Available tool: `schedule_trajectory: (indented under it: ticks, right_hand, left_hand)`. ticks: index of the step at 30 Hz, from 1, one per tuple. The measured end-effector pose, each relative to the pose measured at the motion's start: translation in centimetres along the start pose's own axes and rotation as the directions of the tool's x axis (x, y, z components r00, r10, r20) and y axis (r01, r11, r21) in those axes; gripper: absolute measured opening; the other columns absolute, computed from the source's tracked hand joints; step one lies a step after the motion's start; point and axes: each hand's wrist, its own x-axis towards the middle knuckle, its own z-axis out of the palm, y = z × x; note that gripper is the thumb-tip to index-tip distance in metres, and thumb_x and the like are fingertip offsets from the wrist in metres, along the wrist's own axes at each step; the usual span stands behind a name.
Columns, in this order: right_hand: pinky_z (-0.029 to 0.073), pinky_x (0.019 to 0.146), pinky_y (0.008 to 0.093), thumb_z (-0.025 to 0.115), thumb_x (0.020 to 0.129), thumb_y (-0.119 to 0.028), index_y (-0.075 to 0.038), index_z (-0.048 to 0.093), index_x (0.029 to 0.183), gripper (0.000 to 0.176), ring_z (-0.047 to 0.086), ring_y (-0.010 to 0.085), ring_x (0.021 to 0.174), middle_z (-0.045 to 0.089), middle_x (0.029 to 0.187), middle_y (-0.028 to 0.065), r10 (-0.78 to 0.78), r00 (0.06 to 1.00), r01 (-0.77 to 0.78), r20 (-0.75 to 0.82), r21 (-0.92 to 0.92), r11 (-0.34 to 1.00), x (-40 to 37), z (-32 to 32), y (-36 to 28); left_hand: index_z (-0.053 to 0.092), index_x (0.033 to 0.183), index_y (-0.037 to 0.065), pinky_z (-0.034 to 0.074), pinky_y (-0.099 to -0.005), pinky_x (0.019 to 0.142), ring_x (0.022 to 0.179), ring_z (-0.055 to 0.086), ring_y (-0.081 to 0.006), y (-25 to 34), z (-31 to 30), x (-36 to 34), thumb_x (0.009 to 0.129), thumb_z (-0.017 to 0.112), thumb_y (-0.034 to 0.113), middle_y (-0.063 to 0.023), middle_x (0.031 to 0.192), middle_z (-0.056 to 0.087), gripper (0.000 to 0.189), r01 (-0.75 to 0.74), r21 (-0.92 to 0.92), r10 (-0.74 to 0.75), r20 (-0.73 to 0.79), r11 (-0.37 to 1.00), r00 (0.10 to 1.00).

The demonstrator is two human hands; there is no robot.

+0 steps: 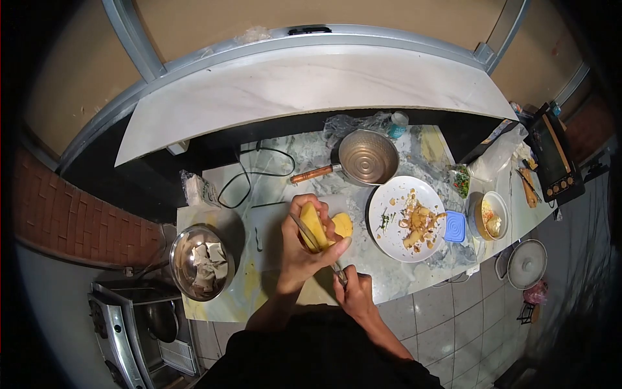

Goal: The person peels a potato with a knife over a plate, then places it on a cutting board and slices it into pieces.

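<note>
A peeled yellow piece of food [313, 224] is gripped in my left hand [300, 256], its fingers wrapped round it. My right hand [357, 293] is closed on the handle of a knife [302, 228], whose blade lies against the yellow piece. Just beyond my left fingers, another yellow piece [342, 224] rests on a whitish cutting board [269, 230], partly hidden by my hand. To the right, a white plate [387, 243] holds brown and yellow peelings [420, 225].
Behind stands a pot [368, 157] with a wooden handle, near a black cable [243, 170]. A metal bowl [178, 264] with pale pieces is at left. A blue lid [455, 227] and a food bowl [503, 208] sit at right, beyond the plate.
</note>
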Motion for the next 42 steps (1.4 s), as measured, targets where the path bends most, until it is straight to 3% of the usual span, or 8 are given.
schedule_trajectory:
  ticks: [3,19,22,24,31,37,39,42]
  right_hand:
    - [0.039,0.04,0.0384,0.062,0.082,-0.002,0.0,0.044,0.079,0.018,0.052,0.0345,0.041,0.051,0.051,0.0139,0.008,0.999,-0.008,-0.033,0.005,1.0,-0.2,0.5,0.0]
    - [0.039,0.04,0.0388,0.062,0.083,-0.002,0.0,0.045,0.08,0.017,0.054,0.0347,0.042,0.051,0.052,0.015,0.086,0.996,-0.086,-0.017,0.007,0.996,-0.7,1.0,-0.1]
    - [0.04,0.041,0.0385,0.062,0.082,-0.001,0.0,0.046,0.08,0.017,0.055,0.0346,0.043,0.052,0.053,0.0154,0.094,0.996,-0.094,-0.007,-0.008,0.996,-0.8,1.0,0.1]
    - [0.041,0.042,0.0382,0.062,0.081,0.0,0.001,0.046,0.08,0.016,0.056,0.0344,0.044,0.053,0.053,0.0157,0.076,0.997,-0.076,-0.029,-0.022,0.997,-0.7,1.0,0.5]
    - [0.041,0.041,0.0383,0.063,0.081,0.0,0.001,0.046,0.081,0.017,0.056,0.0343,0.045,0.053,0.052,0.0154,0.085,0.996,-0.086,-0.017,-0.068,0.994,-1.0,1.2,0.9]
    - [0.04,0.04,0.0386,0.062,0.082,-0.001,0.0,0.045,0.08,0.018,0.055,0.0343,0.043,0.053,0.051,0.0153,0.089,0.996,-0.09,-0.014,-0.031,0.995,-1.5,1.5,1.2]
    - [0.048,0.049,0.0427,0.066,0.077,-0.007,0.003,0.049,0.089,0.024,0.06,0.0381,0.054,0.058,0.061,0.0193,0.193,0.976,-0.187,0.104,-0.064,0.98,-1.8,1.5,1.3]
    - [0.048,0.049,0.0427,0.066,0.077,-0.006,0.003,0.049,0.089,0.023,0.06,0.0383,0.054,0.058,0.06,0.0189,0.184,0.979,-0.18,0.09,-0.049,0.982,-1.7,1.6,1.1]
  left_hand:
    - [0.039,0.109,0.005,0.053,-0.0263,0.07,0.076,0.047,-0.0072,0.4,0.6,0.3,0.069,0.074,-0.001,-0.0038,0.095,0.041,0.054,-0.044,-0.012,0.044,0.005,0.999,0.999]
    - [0.046,0.1,0.004,0.052,-0.0281,0.074,0.078,0.049,-0.0089,-0.3,-0.1,0.8,0.068,0.072,-0.007,-0.0048,0.091,0.045,0.043,-0.265,0.165,0.26,0.053,0.95,0.964]
    - [0.046,0.102,0.003,0.052,-0.028,0.075,0.08,0.052,-0.0096,0.5,0.8,0.9,0.069,0.072,-0.006,-0.005,0.093,0.046,0.043,-0.235,0.136,0.233,0.031,0.962,0.972]
    - [0.046,0.104,0.002,0.052,-0.0281,0.075,0.083,0.054,-0.0103,2.1,2.4,0.9,0.071,0.073,-0.004,-0.006,0.096,0.047,0.043,0.024,-0.109,-0.036,-0.112,0.994,0.993]
    - [0.049,0.1,0.003,0.043,-0.0195,0.062,0.07,0.051,-0.0045,0.5,0.4,0.8,0.072,0.073,-0.002,-0.0017,0.082,0.053,0.037,0.004,0.115,-0.001,-0.023,0.993,1.0]
    - [0.052,0.093,0.003,0.041,-0.0192,0.06,0.066,0.049,-0.004,0.4,0.0,1.0,0.072,0.073,-0.002,-0.0012,0.078,0.054,0.031,-0.089,0.243,0.094,-0.009,0.966,0.996]
    - [0.052,0.094,0.003,0.041,-0.0195,0.059,0.066,0.05,-0.0042,0.0,-0.7,1.1,0.072,0.073,-0.002,-0.0015,0.079,0.054,0.031,-0.146,0.3,0.145,0.025,0.943,0.989]
    - [0.052,0.096,0.002,0.043,-0.0204,0.061,0.068,0.052,-0.0055,0.0,-0.8,0.8,0.072,0.074,-0.001,-0.0029,0.082,0.056,0.033,-0.196,0.342,0.189,0.054,0.919,0.981]
